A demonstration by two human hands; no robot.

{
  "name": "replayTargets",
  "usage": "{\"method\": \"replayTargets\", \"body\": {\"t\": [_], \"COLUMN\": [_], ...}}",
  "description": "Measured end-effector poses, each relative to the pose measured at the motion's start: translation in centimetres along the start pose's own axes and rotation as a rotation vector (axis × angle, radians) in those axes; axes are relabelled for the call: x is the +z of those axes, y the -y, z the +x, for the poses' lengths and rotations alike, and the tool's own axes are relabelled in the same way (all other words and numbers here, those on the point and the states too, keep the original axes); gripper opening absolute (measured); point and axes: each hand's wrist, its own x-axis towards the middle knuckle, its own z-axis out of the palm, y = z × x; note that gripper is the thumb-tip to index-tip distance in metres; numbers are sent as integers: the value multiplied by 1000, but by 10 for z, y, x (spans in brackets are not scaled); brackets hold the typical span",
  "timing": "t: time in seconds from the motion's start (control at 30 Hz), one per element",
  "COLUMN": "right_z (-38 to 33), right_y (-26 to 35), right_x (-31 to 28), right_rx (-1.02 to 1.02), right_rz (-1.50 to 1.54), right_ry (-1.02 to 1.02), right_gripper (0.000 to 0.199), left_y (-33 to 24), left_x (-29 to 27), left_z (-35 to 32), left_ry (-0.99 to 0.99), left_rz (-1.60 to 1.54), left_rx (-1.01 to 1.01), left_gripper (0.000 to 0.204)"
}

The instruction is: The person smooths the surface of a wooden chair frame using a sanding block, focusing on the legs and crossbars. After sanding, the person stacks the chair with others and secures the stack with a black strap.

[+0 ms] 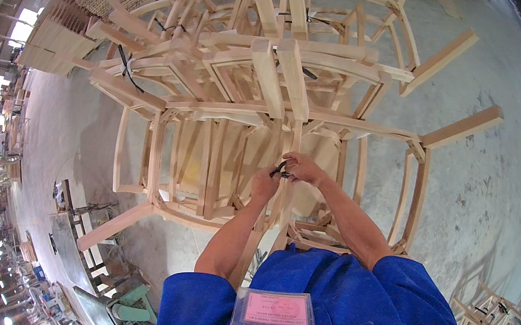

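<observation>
Both my hands meet over the middle of a stack of unpainted wooden chair frames (227, 109), where two pale wooden pieces come together. A thin black strap (279, 169) runs between my fingers there. My left hand (265, 184) is closed on the strap from the left side. My right hand (303, 169) pinches it from the right, its fingers bent. Just beyond my hands, two pale square legs (292, 79) point up side by side. My fingers partly hide the strap, so I cannot tell whether it is knotted.
Chair legs stick out sideways, one at the right (463, 127) and one at the left (114, 226). Another black strap (125, 60) hangs on the frames at the far left. A pile of wooden slats (56, 38) stands behind. A green-framed machine (134, 310) is at the lower left.
</observation>
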Motion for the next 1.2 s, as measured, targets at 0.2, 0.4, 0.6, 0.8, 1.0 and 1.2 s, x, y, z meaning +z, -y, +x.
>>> {"method": "replayTargets", "body": {"t": [0.2,0.4,0.6,0.8,1.0,1.2], "right_z": [17,7,7,12,9,5], "right_y": [-39,-34,-37,-42,-46,-41], "right_x": [-4,8,14,12,13,10], "right_rx": [-325,-498,-411,-389,-439,-440], "right_rz": [-410,-701,-768,-776,-813,-756], "right_ry": [-74,-217,-238,-228,-255,-213], "right_gripper": [39,19,17,20,19,18], "left_y": [-5,-3,-12,-7,-19,-10], "left_x": [-1,-23,-41,-42,-37,-36], "left_z": [7,7,4,6,20,4], "left_ry": [-52,334,532,624,552,344], "left_rz": [85,-617,-506,-503,156,-235], "left_rx": [-31,-428,-490,-462,-213,-79], "left_gripper": [19,14,16,27,23,21]}}
